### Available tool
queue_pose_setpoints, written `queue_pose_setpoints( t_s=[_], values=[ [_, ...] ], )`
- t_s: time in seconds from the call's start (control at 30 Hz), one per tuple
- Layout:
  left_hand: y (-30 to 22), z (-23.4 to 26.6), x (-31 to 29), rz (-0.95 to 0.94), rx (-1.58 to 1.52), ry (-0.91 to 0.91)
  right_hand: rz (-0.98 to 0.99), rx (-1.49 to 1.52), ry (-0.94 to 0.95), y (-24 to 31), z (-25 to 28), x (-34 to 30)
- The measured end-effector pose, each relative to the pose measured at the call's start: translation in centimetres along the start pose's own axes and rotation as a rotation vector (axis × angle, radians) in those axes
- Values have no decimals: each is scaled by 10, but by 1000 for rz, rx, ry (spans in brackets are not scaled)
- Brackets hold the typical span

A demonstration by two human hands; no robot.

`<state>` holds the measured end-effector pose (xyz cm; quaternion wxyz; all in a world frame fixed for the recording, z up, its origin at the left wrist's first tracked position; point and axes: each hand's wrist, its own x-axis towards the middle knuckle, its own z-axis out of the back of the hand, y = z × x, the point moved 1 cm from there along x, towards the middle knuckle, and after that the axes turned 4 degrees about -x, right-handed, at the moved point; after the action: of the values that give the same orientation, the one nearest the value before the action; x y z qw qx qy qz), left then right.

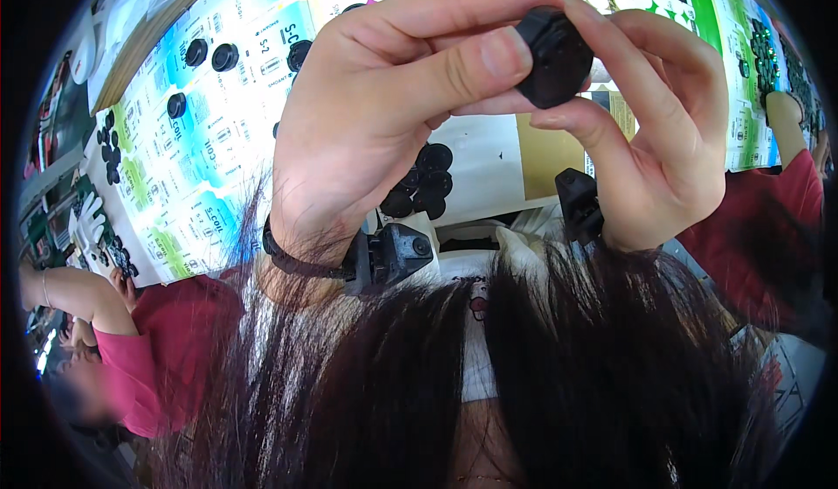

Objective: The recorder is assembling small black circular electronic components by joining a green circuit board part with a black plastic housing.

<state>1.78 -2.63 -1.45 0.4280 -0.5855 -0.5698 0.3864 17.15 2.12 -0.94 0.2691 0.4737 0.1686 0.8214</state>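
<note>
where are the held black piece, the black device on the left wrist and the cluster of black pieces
Held black piece [557,60], head view: middle of its face
Left wrist's black device [401,252], head view: its housing
Cluster of black pieces [436,183], head view: one right-side piece

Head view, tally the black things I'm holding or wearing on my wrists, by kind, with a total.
Faceted black piece held by the left hand: 1
Boxy black wrist devices, one at each wrist: 2
Thin black wristband visible on the left wrist: 1
Total: 4 visible; any band on the right wrist is hidden.
</note>
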Motion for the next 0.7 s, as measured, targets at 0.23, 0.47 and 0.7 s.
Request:
queue_pose_setpoints(
  t_s=[0.23,0.47,0.7],
  values=[
    [-1,-1,1,-13,20,9,-4,-38,87,-3,9,3],
    [-7,2,-2,8,48,-17,-2,-33,100,1,8,4],
    [-7,-10,-7,-112,302,-209,-38,-46,47,1,-18,7]
  ],
)
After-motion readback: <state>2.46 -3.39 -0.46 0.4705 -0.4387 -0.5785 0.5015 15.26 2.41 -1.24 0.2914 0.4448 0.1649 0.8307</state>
